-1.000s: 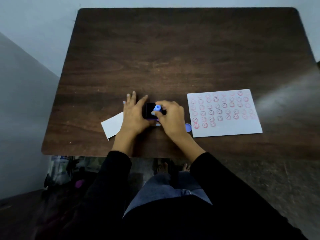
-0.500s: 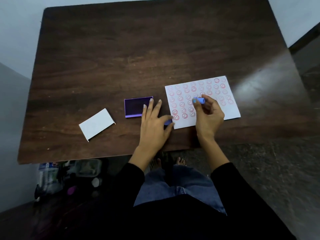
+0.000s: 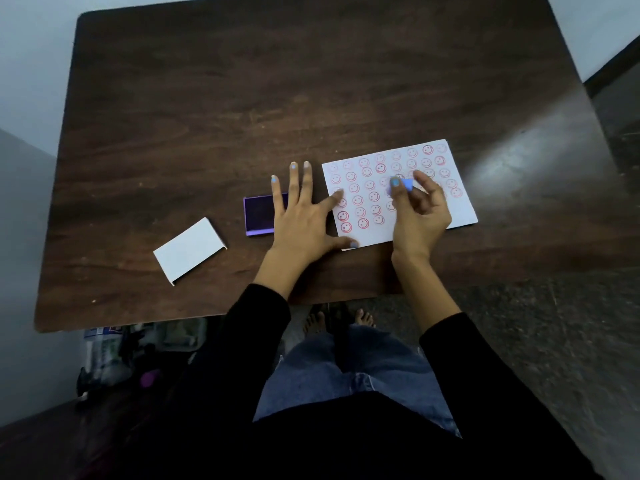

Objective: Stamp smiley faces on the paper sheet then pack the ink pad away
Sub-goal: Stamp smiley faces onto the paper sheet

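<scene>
A white paper sheet (image 3: 450, 202) covered with several red smiley faces lies on the dark wooden table (image 3: 242, 98). My right hand (image 3: 419, 213) hovers over the sheet's middle, fingers shut on a small blue stamp (image 3: 405, 184). My left hand (image 3: 301, 216) lies flat with fingers spread, its forefinger and thumb on the sheet's left edge. The open purple ink pad (image 3: 259, 215) sits just left of that hand, partly hidden under it.
A white box lid (image 3: 188, 249) lies on the table to the left of the ink pad. The table's near edge runs right under my wrists. Bags and clutter (image 3: 138, 355) sit on the floor under the table's left side.
My right hand carried the stamp from the ink pad over to the sheet. My left hand left the pad and settled flat on the sheet's left edge. The camera view shifted.
</scene>
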